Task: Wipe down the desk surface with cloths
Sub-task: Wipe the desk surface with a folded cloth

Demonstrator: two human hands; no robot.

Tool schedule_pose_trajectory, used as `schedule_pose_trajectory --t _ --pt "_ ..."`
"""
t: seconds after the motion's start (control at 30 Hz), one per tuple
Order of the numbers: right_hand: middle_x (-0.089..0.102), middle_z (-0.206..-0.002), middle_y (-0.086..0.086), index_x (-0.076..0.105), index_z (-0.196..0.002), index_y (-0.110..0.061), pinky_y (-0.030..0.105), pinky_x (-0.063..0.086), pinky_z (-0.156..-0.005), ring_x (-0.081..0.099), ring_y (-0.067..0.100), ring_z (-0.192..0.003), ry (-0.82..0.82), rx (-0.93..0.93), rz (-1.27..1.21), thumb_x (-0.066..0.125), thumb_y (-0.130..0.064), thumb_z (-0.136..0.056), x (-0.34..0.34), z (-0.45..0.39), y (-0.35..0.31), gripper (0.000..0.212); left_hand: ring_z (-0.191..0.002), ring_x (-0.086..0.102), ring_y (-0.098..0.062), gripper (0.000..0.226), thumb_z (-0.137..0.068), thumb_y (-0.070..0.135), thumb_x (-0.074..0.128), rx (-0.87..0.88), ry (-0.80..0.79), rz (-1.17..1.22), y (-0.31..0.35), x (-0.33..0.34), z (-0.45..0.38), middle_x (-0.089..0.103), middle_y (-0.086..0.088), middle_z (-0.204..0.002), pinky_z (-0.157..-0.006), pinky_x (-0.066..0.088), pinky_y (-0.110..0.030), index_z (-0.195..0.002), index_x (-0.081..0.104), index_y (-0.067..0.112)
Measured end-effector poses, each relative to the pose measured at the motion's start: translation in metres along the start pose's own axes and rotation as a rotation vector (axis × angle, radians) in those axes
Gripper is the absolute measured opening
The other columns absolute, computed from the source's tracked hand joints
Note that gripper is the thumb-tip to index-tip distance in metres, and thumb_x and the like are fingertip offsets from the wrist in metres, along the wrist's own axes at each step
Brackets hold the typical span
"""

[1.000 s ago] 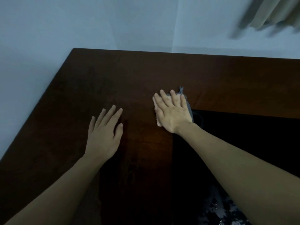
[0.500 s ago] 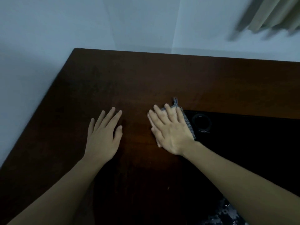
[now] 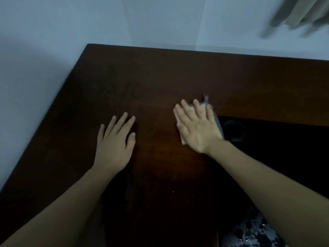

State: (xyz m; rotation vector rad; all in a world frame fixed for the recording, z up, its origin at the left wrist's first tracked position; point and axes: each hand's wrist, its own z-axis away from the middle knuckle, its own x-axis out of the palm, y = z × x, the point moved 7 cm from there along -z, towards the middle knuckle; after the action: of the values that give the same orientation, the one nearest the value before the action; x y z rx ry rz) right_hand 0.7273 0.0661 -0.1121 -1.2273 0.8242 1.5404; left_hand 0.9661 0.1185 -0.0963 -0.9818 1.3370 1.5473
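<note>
Desk: a dark brown wooden desk top point(image 3: 178, 72), L-shaped, its far edge against the pale blue-white walls point(image 3: 53, 24) that meet in a corner behind it.
Left hand: the left hand point(image 3: 114, 145) lies flat on the wood, palm down, fingers stretched and a little spread, thumb beside the palm. It holds nothing.
Right hand: the right hand point(image 3: 197, 127) is flat, palm down, fingers stretched and slightly apart, and it presses on the cloth. It looks a little blurred.
Cloth: a small grey cloth with a lighter inner part point(image 3: 218, 123) lies on the desk under the right hand, near the inner corner of the L. Only its right edge and a small pointed tip above the fingers are visible; the hand covers the rest.
Hands together: the two hands are well apart, with bare wood between them.
Dark opening: to the right of the right hand there is a black area below the desk edge, and in it a dark round ring-shaped object point(image 3: 234, 130), just beside the cloth. What it is I cannot tell.
Curtain: a beige curtain point(image 3: 306, 11) hangs at the top right, blurred.
Floor: a dark speckled floor surface point(image 3: 249, 232) shows at the bottom right.
</note>
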Motion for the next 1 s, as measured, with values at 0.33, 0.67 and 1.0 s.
schedule_pose_trajectory --t 0.33,0.67,1.0 --pt "-0.025 -0.166 -0.012 -0.024 -0.156 -0.039 0.052 -0.016 -0.121 -0.026 0.027 -0.152 0.011 -0.153 0.066 -0.009 -0.05 -0.098 0.002 -0.001 -0.015 0.061 -0.155 -0.006 -0.011 0.053 -0.106 0.043 0.025 -0.011 -0.015 -0.041 -0.002 0.011 0.003 0.006 0.015 -0.168 -0.126 -0.006 -0.042 -0.159 0.019 0.039" --pt "-0.017 -0.169 -0.005 -0.018 -0.159 -0.033 0.06 -0.01 -0.121 -0.019 0.034 -0.154 -0.031 -0.221 0.051 -0.012 -0.049 -0.094 0.007 0.02 -0.063 0.067 -0.156 -0.002 -0.011 0.053 -0.106 0.04 0.029 -0.014 0.012 -0.048 -0.003 0.011 0.005 0.009 0.014 -0.168 -0.125 -0.005 -0.042 -0.159 0.022 0.039" --pt "-0.02 -0.168 -0.01 -0.018 -0.159 -0.037 0.052 -0.017 -0.12 -0.025 0.027 -0.153 0.004 -0.149 0.019 -0.003 -0.046 -0.103 -0.008 -0.035 -0.048 0.058 -0.155 -0.003 -0.011 0.053 -0.106 0.04 0.029 0.002 0.032 -0.037 -0.001 0.009 0.006 0.009 0.015 -0.168 -0.125 -0.006 -0.041 -0.158 0.022 0.039"
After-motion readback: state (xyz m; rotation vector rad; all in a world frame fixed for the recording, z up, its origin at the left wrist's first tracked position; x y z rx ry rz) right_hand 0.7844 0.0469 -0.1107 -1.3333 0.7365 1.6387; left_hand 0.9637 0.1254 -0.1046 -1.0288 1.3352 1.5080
